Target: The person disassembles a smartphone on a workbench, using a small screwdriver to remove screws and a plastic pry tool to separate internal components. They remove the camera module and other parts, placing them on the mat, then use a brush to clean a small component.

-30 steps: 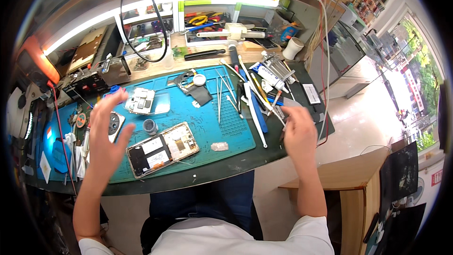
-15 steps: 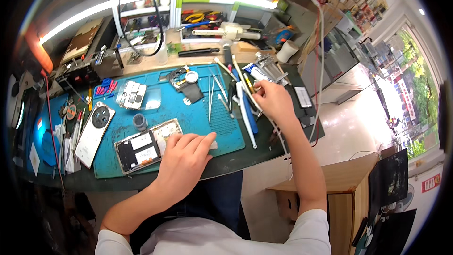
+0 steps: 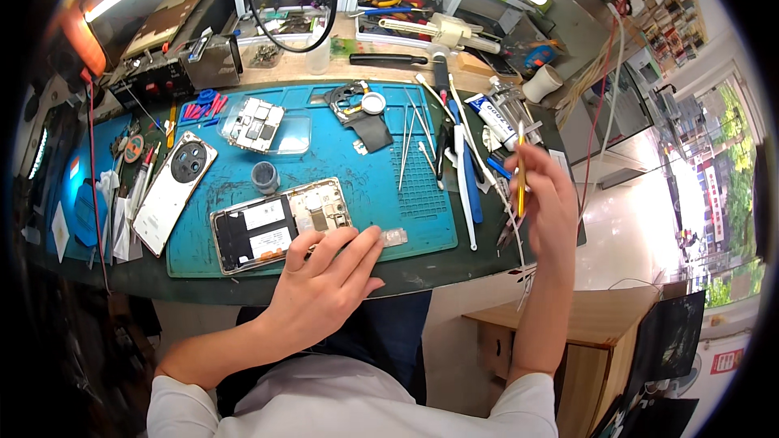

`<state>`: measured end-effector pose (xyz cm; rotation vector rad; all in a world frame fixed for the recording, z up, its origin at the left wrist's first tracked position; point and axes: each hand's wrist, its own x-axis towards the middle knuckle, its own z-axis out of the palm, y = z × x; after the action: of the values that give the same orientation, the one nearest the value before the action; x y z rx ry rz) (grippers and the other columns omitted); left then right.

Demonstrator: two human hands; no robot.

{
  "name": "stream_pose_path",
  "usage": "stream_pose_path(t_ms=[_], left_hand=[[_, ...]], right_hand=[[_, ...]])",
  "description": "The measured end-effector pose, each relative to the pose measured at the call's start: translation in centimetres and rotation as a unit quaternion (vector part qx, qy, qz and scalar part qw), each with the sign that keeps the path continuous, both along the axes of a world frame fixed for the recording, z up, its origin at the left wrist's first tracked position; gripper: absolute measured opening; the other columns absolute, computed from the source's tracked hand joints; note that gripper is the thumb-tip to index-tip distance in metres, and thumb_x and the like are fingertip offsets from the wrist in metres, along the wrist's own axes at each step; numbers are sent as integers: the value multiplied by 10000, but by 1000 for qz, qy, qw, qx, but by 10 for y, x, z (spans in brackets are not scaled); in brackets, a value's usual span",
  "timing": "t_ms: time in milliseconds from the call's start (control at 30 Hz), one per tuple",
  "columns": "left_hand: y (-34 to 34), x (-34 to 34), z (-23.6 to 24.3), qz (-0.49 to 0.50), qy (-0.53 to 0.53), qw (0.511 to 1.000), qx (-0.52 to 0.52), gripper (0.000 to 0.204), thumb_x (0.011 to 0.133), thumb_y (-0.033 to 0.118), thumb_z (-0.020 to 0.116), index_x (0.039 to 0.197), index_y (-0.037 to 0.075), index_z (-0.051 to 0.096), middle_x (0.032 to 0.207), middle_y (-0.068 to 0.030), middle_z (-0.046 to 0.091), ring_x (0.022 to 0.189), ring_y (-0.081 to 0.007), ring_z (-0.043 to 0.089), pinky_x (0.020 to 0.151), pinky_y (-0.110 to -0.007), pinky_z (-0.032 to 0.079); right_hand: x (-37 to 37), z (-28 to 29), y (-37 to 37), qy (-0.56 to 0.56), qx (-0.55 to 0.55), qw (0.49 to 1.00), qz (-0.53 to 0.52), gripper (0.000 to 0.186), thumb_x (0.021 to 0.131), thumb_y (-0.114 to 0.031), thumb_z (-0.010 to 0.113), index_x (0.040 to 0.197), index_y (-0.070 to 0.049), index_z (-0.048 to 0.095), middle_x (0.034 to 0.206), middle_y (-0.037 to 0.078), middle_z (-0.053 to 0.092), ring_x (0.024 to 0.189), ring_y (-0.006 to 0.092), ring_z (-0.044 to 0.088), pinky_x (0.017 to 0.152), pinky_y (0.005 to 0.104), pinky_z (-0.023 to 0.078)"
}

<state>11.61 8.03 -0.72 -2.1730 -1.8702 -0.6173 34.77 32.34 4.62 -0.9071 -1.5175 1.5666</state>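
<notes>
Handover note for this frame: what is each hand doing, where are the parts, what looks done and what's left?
Left hand: resting at the near edge of the blue mat, fingertips at the opened phone.
Right hand: raised off the bench, holding a thin yellow tool upright.
White back cover lies left of the phone; tweezers on the mat.
Done: phone is open.
Left: inside work; yellow tool not yet at the phone.

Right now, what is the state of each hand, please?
Left hand: open, fingers spread, fingertips resting on the opened phone.
Right hand: closed on a thin yellow tool, held upright.
</notes>
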Motion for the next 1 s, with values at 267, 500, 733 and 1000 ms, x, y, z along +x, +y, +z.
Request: stream_pose_path(t_ms=[267,500,733,1000], left_hand=[[0,-1,0,-11,60,998,-15,447,965,336,709,1290,30,730,1417,-56,645,1246,-183,548,1136,-401,319],[-1,-1,-5,3,83,997,-4,392,952,307,707,1251,57,752,1383,-41,677,1237,-175,549,1132,-403,327],[0,-3,-5,-10,80,997,3,394,919,296,716,1226,56,771,1382,-48,681,1226,-177,540,1113,-407,319],[0,-5,-3,-19,72,997,-3,435,896,273,726,1257,34,766,1404,-58,681,1218,-170,539,1098,-399,310]], right_hand=[[1,-43,-95,-130,347,903,219,258,958,-18,767,1202,-8,682,933,89,736,718,143,715,606,254,559],[-21,-46,-88,-99,423,875,214,261,870,34,777,1128,0,763,842,100,762,679,214,732,602,304,573],[-16,-48,-91,-130,442,864,202,384,744,81,778,1114,-18,775,852,80,758,685,215,717,610,303,563],[-22,-47,-92,-144,445,861,198,386,728,92,786,1099,-16,781,839,77,751,660,209,698,595,299,554]])
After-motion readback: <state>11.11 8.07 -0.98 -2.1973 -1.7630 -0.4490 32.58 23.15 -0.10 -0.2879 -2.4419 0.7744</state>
